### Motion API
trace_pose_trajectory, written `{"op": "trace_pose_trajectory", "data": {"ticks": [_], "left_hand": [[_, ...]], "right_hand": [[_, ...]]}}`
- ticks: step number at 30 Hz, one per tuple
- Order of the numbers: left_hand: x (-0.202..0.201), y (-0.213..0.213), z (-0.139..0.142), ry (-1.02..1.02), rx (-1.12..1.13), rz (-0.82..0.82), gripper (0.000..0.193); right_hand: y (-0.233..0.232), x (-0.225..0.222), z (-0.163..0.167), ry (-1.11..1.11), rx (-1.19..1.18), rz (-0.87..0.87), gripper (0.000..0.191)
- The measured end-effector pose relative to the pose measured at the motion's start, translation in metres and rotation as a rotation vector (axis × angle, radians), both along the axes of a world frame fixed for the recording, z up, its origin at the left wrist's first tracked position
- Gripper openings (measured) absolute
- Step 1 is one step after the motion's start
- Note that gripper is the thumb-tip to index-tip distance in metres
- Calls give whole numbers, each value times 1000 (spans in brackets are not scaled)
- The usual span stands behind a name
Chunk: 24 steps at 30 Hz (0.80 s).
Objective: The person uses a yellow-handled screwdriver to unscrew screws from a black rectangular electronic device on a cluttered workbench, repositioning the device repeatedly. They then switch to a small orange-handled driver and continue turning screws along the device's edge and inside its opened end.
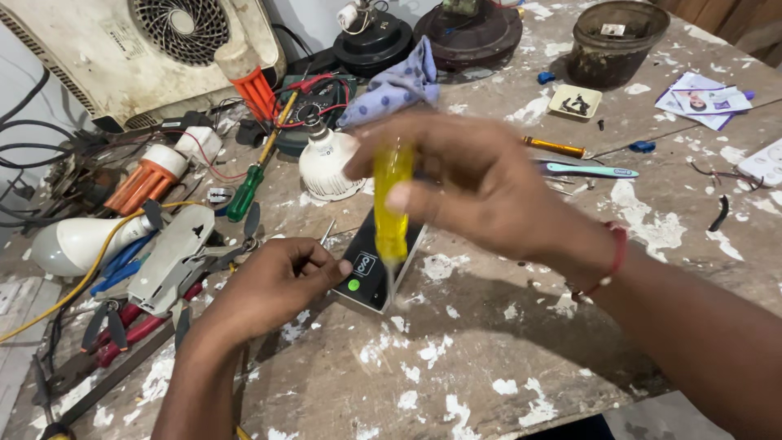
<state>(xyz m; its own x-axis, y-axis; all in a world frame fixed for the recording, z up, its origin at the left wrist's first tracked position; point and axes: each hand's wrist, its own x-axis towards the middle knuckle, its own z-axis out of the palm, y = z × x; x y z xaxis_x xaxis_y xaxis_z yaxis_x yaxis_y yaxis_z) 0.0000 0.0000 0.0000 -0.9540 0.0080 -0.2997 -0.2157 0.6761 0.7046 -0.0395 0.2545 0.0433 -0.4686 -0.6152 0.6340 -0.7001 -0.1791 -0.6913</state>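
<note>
yellow screwdriver (392, 204) blurred in right hand (481, 191), tip over black device (376, 273).

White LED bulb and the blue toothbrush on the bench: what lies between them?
In the head view, the right hand holding the yellow-handled screwdriver fills that stretch.

Even, soft daylight fills the scene without glare. The right hand (481, 191) and its translucent yellow screwdriver handle (392, 204) smear with motion blur, casting a dim shadow across the paint-flecked grey tabletop (489, 342).

Blurred right hand (481, 191), screwdriver tip (391, 285).
</note>
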Motion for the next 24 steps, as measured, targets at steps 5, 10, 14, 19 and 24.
{"op": "trace_pose_trajectory", "data": {"ticks": [5,10,14,19,24], "left_hand": [[21,-32,4,63,-25,-29,32],[47,-63,8,368,25,-112,32],[41,-113,-37,643,85,-131,32],[13,-121,-127,737,238,-206,27],[-5,-119,-148,481,447,-35,30]], "right_hand": [[-44,29,-10,-191,27,-1,51],[-77,38,-4,-243,-79,-39,54],[-126,21,-47,-117,-201,-268,53],[-150,-26,-136,-349,-401,-381,53],[-152,-51,-158,-514,-485,-353,54]]}}
